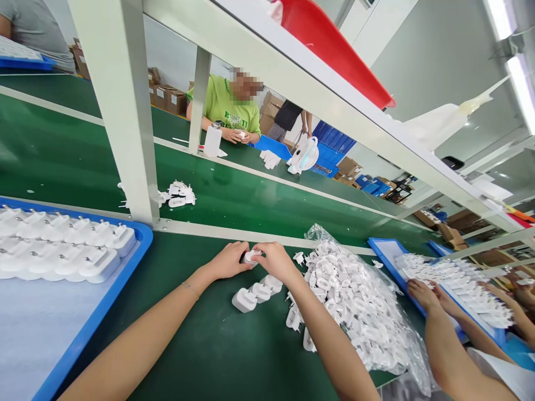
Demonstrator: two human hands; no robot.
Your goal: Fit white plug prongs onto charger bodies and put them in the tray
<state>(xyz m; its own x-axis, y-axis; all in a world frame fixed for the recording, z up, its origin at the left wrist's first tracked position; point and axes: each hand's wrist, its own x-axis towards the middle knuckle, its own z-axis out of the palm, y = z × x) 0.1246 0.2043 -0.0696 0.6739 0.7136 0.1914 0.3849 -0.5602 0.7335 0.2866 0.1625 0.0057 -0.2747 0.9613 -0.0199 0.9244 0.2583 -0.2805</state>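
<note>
Both my left hand (230, 260) and my right hand (273, 260) close around one white plug adapter (252, 256), held just above the green table. Fingers cover much of it. A short row of similar white adapters (244, 299) stands on the table just below my hands, partly behind my right wrist. To the right of my right forearm lies a large heap of small white plug pieces (343, 295), some with metal pins, spread on a clear plastic bag (418, 356).
At the left is a blue tray (140, 236) with rows of white adapters. Loose plug pieces (181, 194) lie on the green belt behind a white metal post (121, 111). A co-worker's hands (426, 295) are over another blue tray (378, 248) at right. A person in green sits opposite.
</note>
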